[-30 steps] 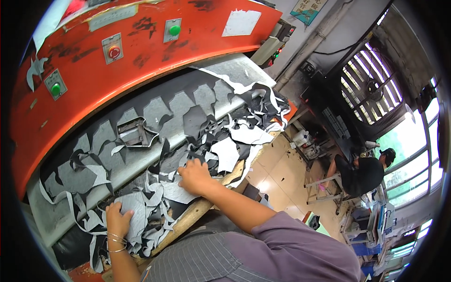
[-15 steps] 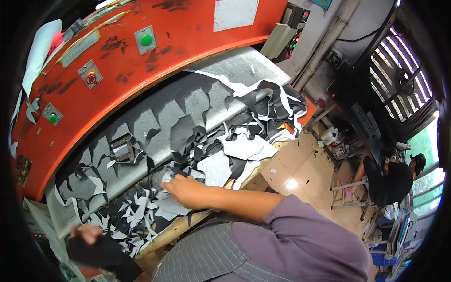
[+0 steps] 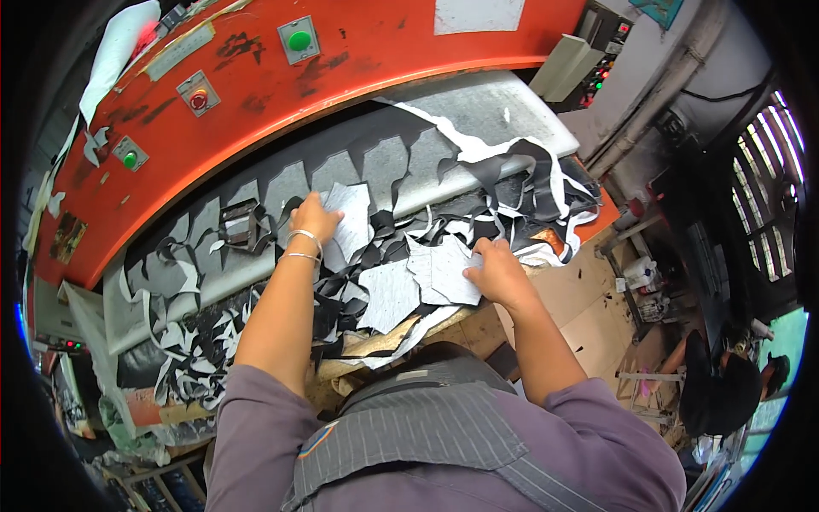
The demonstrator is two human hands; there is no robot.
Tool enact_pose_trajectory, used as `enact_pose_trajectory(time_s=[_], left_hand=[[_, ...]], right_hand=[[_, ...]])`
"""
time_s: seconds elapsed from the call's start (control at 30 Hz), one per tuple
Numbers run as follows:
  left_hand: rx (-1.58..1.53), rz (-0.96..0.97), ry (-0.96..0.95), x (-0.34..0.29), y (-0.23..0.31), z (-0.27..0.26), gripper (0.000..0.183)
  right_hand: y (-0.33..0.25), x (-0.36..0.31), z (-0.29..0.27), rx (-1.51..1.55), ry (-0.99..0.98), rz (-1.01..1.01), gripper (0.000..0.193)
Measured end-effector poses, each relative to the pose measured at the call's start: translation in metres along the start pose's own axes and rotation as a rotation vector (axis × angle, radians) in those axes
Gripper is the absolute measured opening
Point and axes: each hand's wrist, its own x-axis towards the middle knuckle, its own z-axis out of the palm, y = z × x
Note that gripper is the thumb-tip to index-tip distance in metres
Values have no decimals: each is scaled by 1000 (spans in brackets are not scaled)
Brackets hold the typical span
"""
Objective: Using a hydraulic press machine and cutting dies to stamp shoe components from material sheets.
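Observation:
My left hand (image 3: 314, 224) reaches over the front edge of the pale cutting board (image 3: 520, 107). Its fingers are closed on light grey cut pieces (image 3: 351, 224), apparently a small stack. To the right, my right hand (image 3: 502, 275) pinches the edge of white-grey cut pieces (image 3: 448, 271) that lie on the scraps. Just left of my left hand, a metal cutting die (image 3: 241, 224) rests on the board. Behind it a dark sheet (image 3: 341, 136) with angular cut-outs covers part of the board. Another white piece (image 3: 388, 294) lies between my forearms.
An orange press (image 3: 247, 102) with green and red buttons spans the back. Black and white offcuts (image 3: 192, 350) heap along the front ledge, and long strips (image 3: 546, 175) trail at the right. A control box (image 3: 576, 64) stands back right. A person (image 3: 725, 388) sits far right.
My left hand has come from the lower left, away from a dark sheet, to the grey pieces by the board. My right hand has moved right onto the white-grey pieces. The view has shifted.

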Motion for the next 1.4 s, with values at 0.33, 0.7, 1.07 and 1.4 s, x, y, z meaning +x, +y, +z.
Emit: enact_pose_trajectory(time_s=[0.33, 0.7, 1.07, 1.4], left_hand=[[-1449, 228, 399, -90, -62, -88, 26], [-1721, -50, -62, -234, -120, -64, 35], [-1684, -70, -271, -223, -70, -26, 27], [-903, 173, 2, -165, -65, -9, 46]], right_hand=[[37, -22, -80, 779, -322, -250, 40], [-87, 26, 13, -321, -623, -615, 44], [-180, 107, -14, 261, -442, -516, 45], [-207, 163, 66, -192, -451, -420, 77]])
